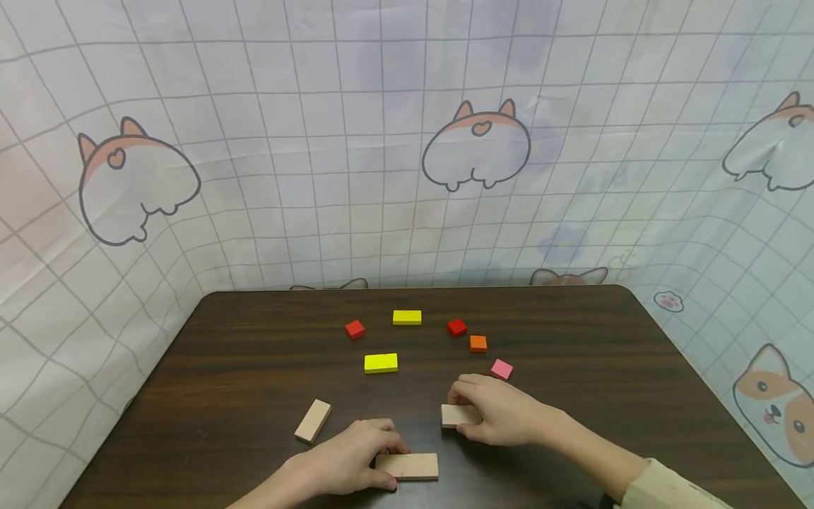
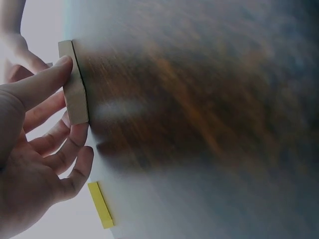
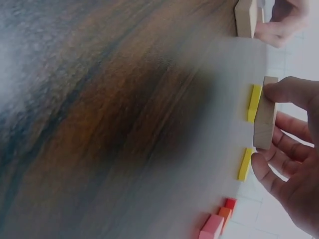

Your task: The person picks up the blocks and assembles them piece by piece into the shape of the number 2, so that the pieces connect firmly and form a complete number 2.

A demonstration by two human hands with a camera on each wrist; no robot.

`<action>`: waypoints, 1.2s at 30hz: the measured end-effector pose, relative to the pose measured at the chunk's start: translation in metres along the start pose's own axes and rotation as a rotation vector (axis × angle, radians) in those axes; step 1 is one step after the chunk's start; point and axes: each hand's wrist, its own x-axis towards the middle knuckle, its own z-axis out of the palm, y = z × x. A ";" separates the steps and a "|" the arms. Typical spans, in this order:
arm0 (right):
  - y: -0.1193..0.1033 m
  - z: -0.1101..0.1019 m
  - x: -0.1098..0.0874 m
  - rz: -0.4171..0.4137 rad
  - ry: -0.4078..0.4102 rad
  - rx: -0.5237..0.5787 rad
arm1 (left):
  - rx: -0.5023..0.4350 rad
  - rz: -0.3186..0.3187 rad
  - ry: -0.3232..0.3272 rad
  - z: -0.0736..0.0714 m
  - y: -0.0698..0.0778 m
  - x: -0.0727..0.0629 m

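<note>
My left fingers (image 1: 393,443) pinch a wooden block (image 1: 412,466), my right fingers (image 1: 459,391) a second block (image 1: 453,417); a third block (image 1: 313,421) seems left untaken.

Dark wood-grain worktop (image 1: 572,353): free passage lies between the nearer yellow rectangular block (image 1: 381,363) and right hand (image 1: 492,410); small pink block (image 1: 502,369) obstructs just beyond.

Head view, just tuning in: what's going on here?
A person's left hand holds a wooden block, and the right hand holds a second wooden block, farther back and rightward. A third wooden block lies beside the left hand. Beyond them on the table lie two yellow blocks, two red blocks, an orange block and a pink block.
</note>
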 end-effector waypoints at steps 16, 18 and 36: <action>0.004 0.018 0.011 0.038 -0.082 0.019 | 0.013 -0.056 -0.052 -0.011 0.022 0.002; 0.004 0.019 0.011 0.033 -0.076 0.017 | -0.001 -0.090 -0.062 -0.014 0.027 0.003; 0.007 0.019 0.008 0.040 -0.071 0.047 | 0.040 -0.012 -0.041 0.001 -0.003 0.003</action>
